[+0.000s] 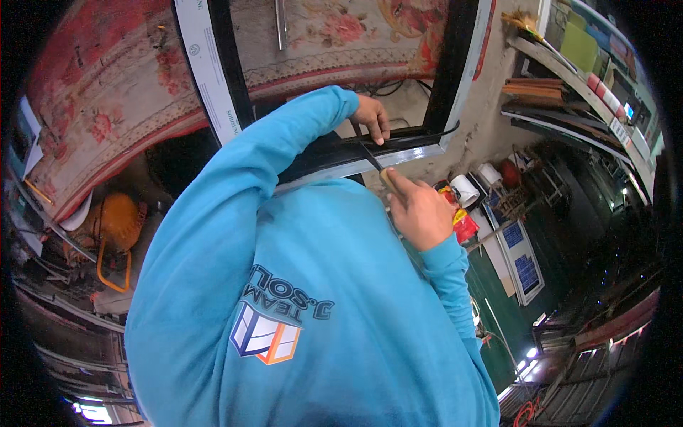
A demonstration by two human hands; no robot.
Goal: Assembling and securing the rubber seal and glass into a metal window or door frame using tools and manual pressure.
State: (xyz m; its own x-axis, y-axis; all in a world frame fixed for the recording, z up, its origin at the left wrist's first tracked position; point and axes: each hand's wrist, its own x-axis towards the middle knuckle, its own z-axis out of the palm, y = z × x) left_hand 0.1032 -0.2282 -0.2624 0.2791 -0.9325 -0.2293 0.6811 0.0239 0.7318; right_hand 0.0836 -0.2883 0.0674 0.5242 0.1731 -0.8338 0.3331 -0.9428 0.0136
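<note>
The right hand [423, 213] was closed around the tan handle of a slim, dark-bladed tool [370, 156], which crossed the near side of a black, silver-edged rectangular frame [447, 71]. The curled left hand [373, 119] was beside the blade and a thin black strip [450, 133] — whether pinching either, I couldn't tell. Light pressure, fingertips clear, probably suited this best.

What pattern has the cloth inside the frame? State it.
The cloth shows reddish flowers on beige; best view: head.
</note>
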